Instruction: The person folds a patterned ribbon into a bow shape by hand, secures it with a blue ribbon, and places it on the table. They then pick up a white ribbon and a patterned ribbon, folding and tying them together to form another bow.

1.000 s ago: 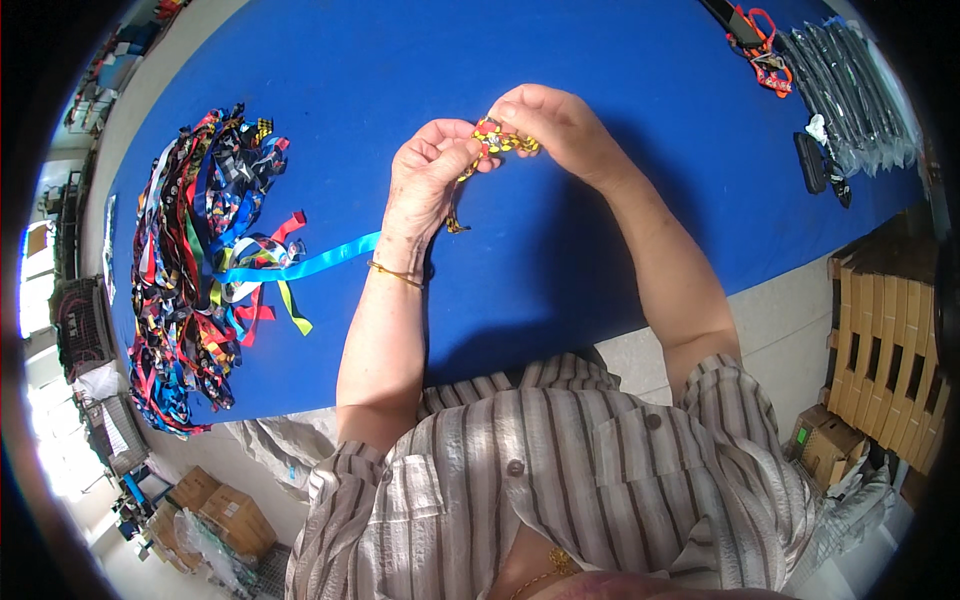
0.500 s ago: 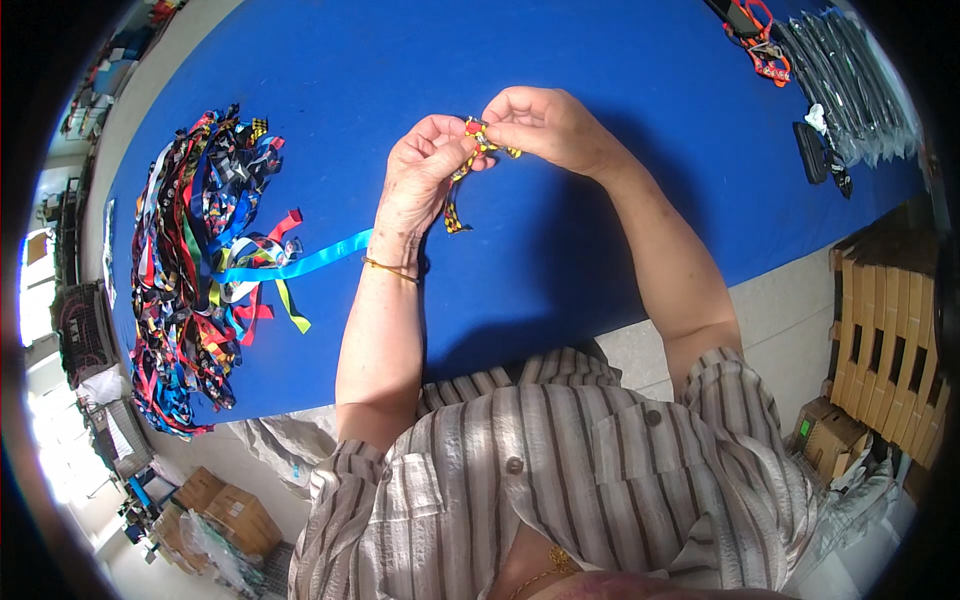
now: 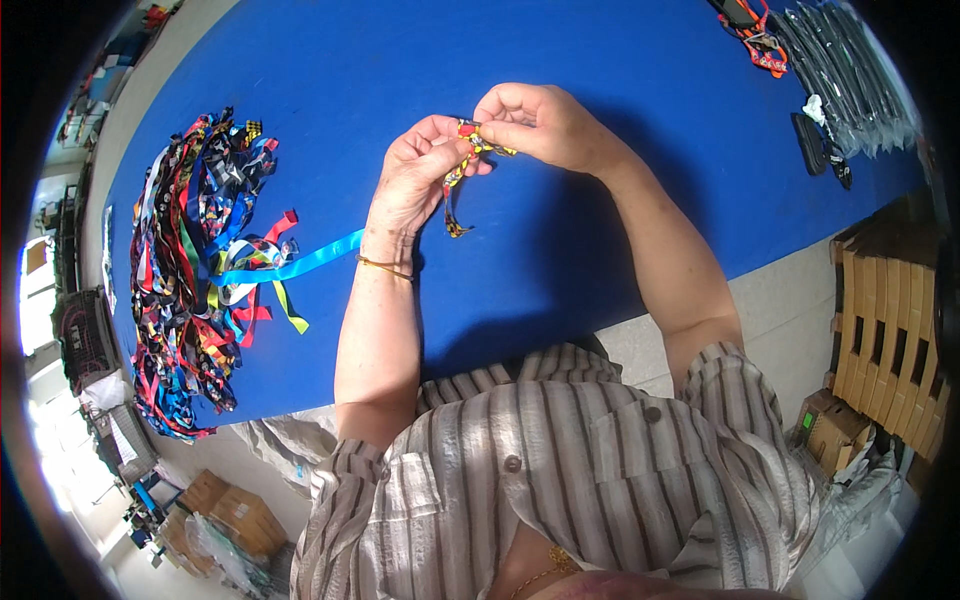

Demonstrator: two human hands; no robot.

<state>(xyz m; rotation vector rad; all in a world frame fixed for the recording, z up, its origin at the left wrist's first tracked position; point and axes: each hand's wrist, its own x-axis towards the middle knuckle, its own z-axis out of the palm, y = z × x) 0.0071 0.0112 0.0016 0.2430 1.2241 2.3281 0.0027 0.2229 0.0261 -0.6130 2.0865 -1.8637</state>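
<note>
Both hands meet over the blue table (image 3: pixel 400 60), pinching one patterned ribbon (image 3: pixel 455 182) in yellow, black and red. My left hand (image 3: pixel 412 175) grips it between thumb and forefinger, and one end dangles below those fingers. From the other side my right hand (image 3: pixel 545 128) pinches the ribbon close by, its thumb and fingertips nearly touching the left ones. The part between the fingertips looks folded or bunched; its exact shape is too small to tell. Beside my left wrist lies a bright blue ribbon (image 3: pixel 315 262), running out of a large heap of mixed ribbons (image 3: pixel 195 260).
At the far right of the table lie a stack of clear-bagged dark items (image 3: pixel 845 85), an orange and red strap bundle (image 3: pixel 765 50) and a black case (image 3: pixel 808 143). Beyond the right edge stand a wooden pallet (image 3: pixel 885 330) and a cardboard box (image 3: pixel 832 430). More boxes (image 3: pixel 240 515) sit lower left.
Both hands have shifted very slightly to the left with the patterned ribbon still pinched between them. The ribbon heap stays where it was.
</note>
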